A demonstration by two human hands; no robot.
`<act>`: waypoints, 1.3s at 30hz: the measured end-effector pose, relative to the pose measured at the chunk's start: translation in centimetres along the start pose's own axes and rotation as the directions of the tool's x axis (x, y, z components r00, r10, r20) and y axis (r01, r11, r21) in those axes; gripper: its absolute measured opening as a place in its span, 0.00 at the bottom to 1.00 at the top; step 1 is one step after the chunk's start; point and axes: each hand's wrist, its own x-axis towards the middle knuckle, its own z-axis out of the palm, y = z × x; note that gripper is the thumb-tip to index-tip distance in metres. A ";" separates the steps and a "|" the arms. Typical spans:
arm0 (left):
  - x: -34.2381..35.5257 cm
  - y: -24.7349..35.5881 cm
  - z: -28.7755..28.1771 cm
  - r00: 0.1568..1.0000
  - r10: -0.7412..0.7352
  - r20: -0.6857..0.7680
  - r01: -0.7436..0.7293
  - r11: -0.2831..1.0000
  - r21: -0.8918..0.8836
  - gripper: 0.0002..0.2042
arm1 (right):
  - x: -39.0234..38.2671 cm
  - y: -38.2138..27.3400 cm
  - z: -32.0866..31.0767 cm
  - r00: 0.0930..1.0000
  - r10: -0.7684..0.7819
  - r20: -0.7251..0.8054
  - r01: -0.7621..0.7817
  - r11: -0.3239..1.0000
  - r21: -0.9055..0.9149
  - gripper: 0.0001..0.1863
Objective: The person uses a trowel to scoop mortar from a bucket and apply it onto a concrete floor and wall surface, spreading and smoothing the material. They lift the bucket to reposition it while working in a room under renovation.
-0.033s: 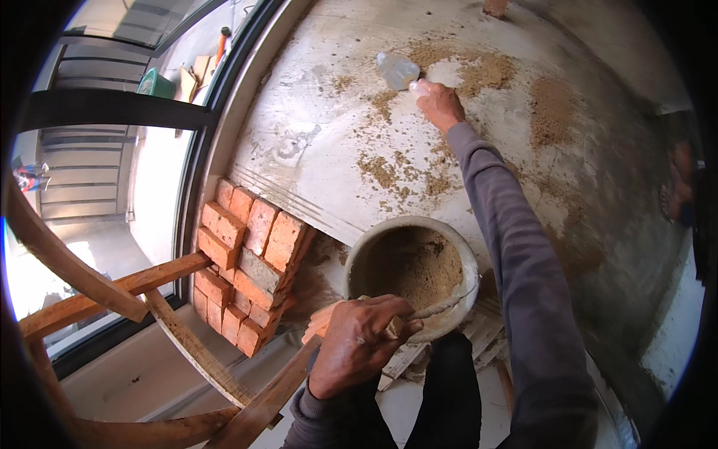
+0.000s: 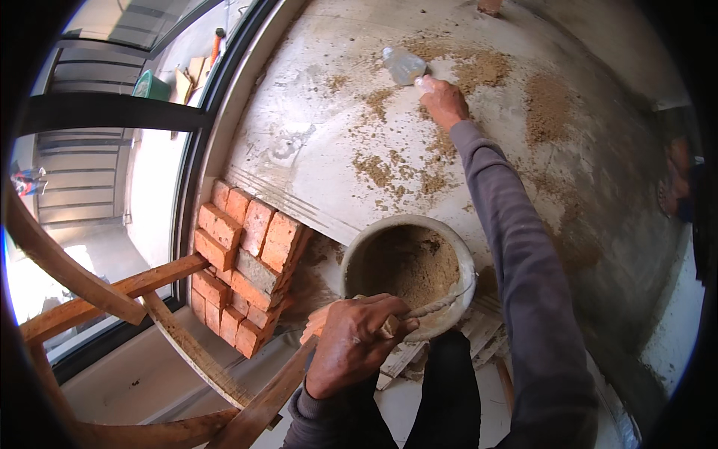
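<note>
While the left hand (image 2: 351, 344) curls its fingers around a short, pale wooden grip (image 2: 390, 325) at a twisted, greyish bucket handle (image 2: 441, 303), the right hand (image 2: 444, 103) extends over the pale grey concrete floor (image 2: 314, 179), fingers wrapped about the near end of a pale grey, tapered tool (image 2: 406, 67) beside scattered brown grit (image 2: 482, 69). The round, grey bucket (image 2: 407, 220), containing crumbly brown material (image 2: 428, 273), stands before the dark-trousered legs (image 2: 446, 389), right of stacked orange-red bricks (image 2: 258, 224).

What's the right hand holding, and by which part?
The right hand holds a translucent plastic bottle by its lower-right end as pictured; whether that's the neck is unclear.
</note>
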 end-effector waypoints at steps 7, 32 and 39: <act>0.4 1.0 -0.5 0.999 -0.046 0.027 0.045 0.998 0.039 0.06 | -1.2 16.7 -10.9 0.919 0.187 -0.347 -0.231 0.968 -0.092 0.26; -1.3 0.2 1.3 1.000 -0.018 0.013 0.016 0.995 0.093 0.08 | -14.4 27.5 -19.5 0.636 0.694 -0.337 -0.526 0.710 0.469 0.26; -2.0 0.3 1.7 1.000 -0.020 0.004 0.020 0.995 0.096 0.08 | -13.5 20.3 -17.6 0.824 0.563 -0.069 -0.411 0.676 0.612 0.27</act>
